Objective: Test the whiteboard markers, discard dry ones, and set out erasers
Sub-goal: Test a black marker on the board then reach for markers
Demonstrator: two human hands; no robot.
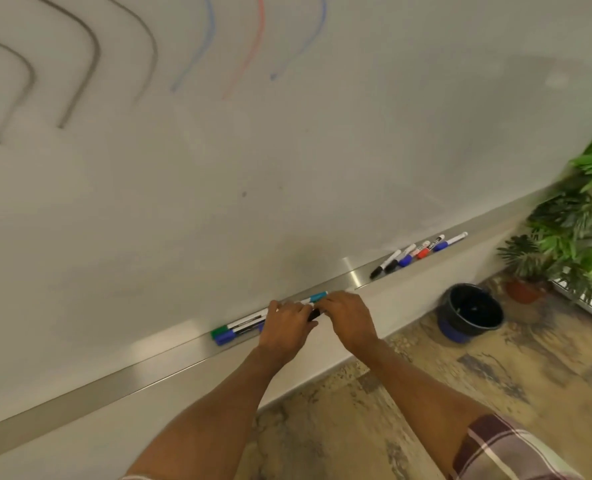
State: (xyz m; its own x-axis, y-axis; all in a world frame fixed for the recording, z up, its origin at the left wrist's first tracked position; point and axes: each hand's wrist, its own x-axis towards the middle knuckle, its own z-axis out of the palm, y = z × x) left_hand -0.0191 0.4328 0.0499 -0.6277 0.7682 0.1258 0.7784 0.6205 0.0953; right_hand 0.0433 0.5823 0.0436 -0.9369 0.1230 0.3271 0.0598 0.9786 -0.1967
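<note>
Head view: over the whiteboard tray (149,372), left hand (287,325) and right hand (348,317) hold one black marker (314,314) between them, each grip closed on it, probably to pull its cap for testing.

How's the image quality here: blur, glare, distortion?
Head view: motion blur smears the test strokes and plants. The head view's centre is sharper: the left hand and right hand gripping a black marker read clearly. Head view glare shows as bright patches on the steel tray, a soft shadow falls on the whiteboard, and wide-angle distortion slightly bows the tray line.
</note>
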